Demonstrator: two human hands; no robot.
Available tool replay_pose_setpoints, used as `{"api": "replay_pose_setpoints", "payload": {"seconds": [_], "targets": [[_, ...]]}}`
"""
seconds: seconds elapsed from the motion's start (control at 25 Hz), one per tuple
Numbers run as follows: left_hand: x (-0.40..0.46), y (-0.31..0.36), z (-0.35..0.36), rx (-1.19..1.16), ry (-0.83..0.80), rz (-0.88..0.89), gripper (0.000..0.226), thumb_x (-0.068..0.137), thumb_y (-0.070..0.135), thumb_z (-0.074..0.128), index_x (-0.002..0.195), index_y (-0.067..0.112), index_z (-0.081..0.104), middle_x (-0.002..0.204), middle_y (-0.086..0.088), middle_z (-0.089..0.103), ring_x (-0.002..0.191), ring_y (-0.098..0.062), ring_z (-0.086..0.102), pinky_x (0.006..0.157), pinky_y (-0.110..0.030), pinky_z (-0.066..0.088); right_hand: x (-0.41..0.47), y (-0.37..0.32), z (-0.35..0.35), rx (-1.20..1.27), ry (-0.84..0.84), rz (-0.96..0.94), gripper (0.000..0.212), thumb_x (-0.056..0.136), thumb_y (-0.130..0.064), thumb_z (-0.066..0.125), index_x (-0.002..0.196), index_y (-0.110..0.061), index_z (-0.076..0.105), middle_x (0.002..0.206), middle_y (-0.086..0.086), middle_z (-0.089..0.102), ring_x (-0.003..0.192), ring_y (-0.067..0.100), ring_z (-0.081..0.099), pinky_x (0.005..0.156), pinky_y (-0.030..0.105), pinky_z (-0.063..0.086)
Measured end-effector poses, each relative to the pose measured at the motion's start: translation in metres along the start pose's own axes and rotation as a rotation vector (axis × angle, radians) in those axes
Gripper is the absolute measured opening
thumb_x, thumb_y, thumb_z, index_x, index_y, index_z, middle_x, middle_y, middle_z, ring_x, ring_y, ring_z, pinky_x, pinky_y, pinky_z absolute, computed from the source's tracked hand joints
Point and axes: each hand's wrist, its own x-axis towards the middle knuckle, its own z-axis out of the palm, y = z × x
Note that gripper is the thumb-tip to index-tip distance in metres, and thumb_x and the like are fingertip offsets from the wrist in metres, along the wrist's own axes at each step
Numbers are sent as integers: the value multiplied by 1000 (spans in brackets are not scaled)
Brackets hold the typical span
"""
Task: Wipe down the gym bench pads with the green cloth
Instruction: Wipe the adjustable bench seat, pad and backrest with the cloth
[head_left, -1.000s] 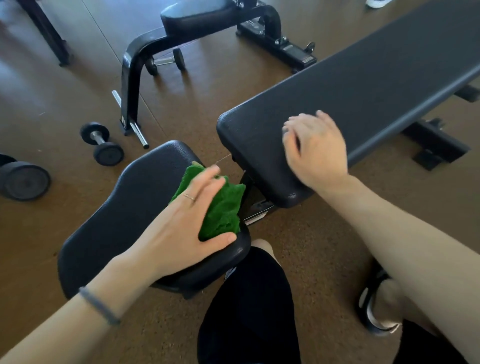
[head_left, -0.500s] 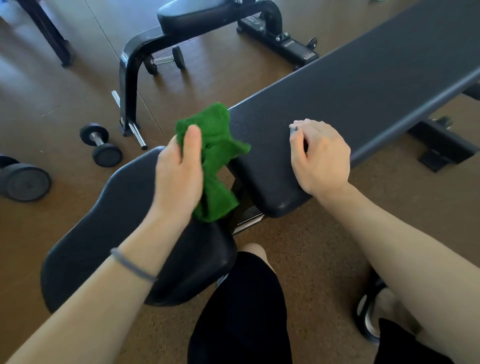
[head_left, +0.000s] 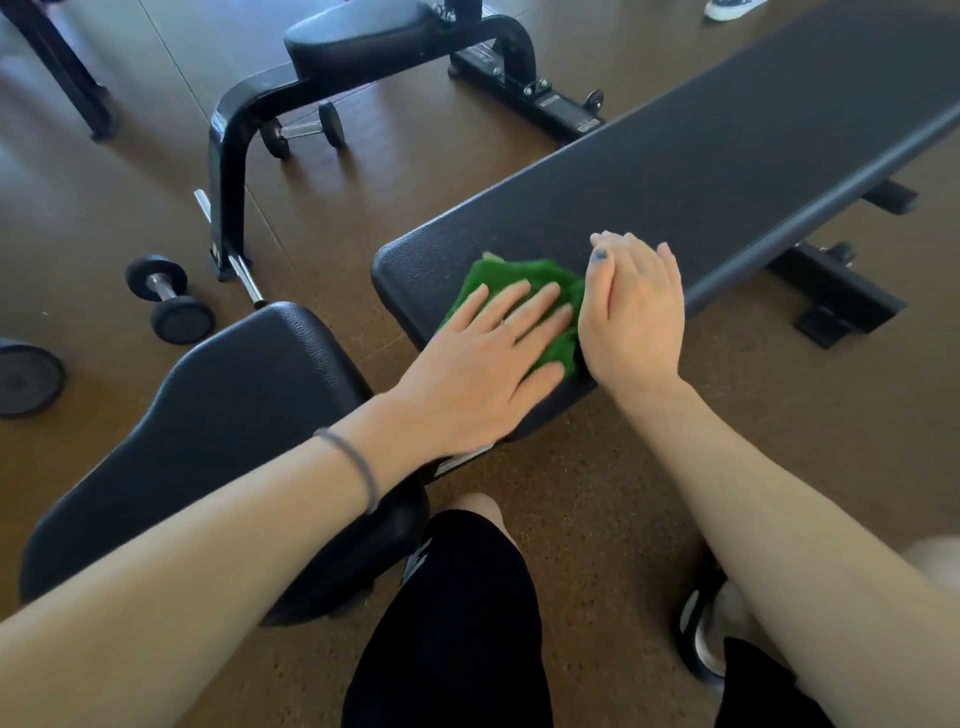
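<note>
The green cloth (head_left: 519, 283) lies crumpled on the near end of the long back pad (head_left: 701, 171), pinned under the left hand (head_left: 483, 358), whose fingers lie straight and spread flat over it. The right hand (head_left: 634, 312) rests just at the cloth's three o'clock side, touching it, palm down on the same pad with fingers laid loosely forward and gripping nothing. The seat pad (head_left: 223, 410) sits at about eight o'clock from the cloth, apart from the back pad by a narrow gap, with the left forearm crossing above it; a grey band (head_left: 353, 467) circles that wrist. On the brown floor (head_left: 597, 493), a small dumbbell (head_left: 169, 296) lies at nine o'clock from the cloth, and a second black bench (head_left: 363, 47) stands at eleven o'clock, farther off.
</note>
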Motion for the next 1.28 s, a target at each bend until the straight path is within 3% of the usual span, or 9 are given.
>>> {"api": "replay_pose_setpoints", "payload": {"seconds": [0.16,0.36,0.56,0.64,0.76,0.84,1.0,1.08,1.28], "targets": [[-10,-22,4,-28,-35,197,57,108,49,21,162,31,29,170,6,26,158,-18,20,129,-44,12,-6,13,1,44,22,8,57,106,-28,21,120,-6,72,131,10,69,134,29,57,121,44,30],[48,-60,3,-56,0,-329,54,111,44,25,163,29,27,172,5,21,158,-22,18,129,-44,9,-4,-2,9,40,58,126,54,104,-30,25,117,-14,75,131,4,70,135,23,56,121,44,31],[0,-34,4,-77,-11,172,55,108,48,23,160,34,34,168,11,29,156,-13,22,129,-39,10,-4,-5,16,12,121,147,48,104,-27,31,110,-17,77,128,0,72,133,19,57,120,43,30],[27,-62,1,-80,18,49,53,109,47,24,159,35,34,168,11,30,156,-15,23,127,-36,9,-4,-5,17,17,117,165,50,104,-28,29,111,-17,77,128,-2,72,133,17,57,122,41,29],[58,-93,8,-103,67,-401,50,111,45,28,160,35,33,169,12,27,157,-17,19,128,-39,8,-5,-8,14,49,131,173,51,104,-28,28,110,-18,77,127,-3,73,133,15,57,122,37,27],[51,-75,11,-92,97,-491,53,109,48,25,160,34,34,169,11,27,157,-19,20,128,-45,10,-5,-7,14,53,145,172,49,104,-28,29,108,-18,77,126,-3,73,132,15,57,122,37,27],[-5,-26,15,-77,113,-64,55,106,48,26,157,35,40,166,11,35,154,-17,28,127,-46,16,-7,-7,16,29,155,151,45,103,-24,32,106,-17,77,126,-2,73,133,16,57,121,39,29],[11,-54,11,-83,98,-17,56,105,50,24,156,37,41,165,13,35,154,-16,28,126,-45,17,-6,-7,16,50,165,154,46,103,-25,32,106,-17,77,124,-2,74,132,17,59,121,41,30],[55,-111,23,-436,297,-718,48,107,40,39,151,23,51,156,3,46,146,-25,34,121,-39,29,-6,-8,14,82,180,177,49,103,-26,29,105,-16,77,123,-2,74,130,16,60,122,40,30]]}}
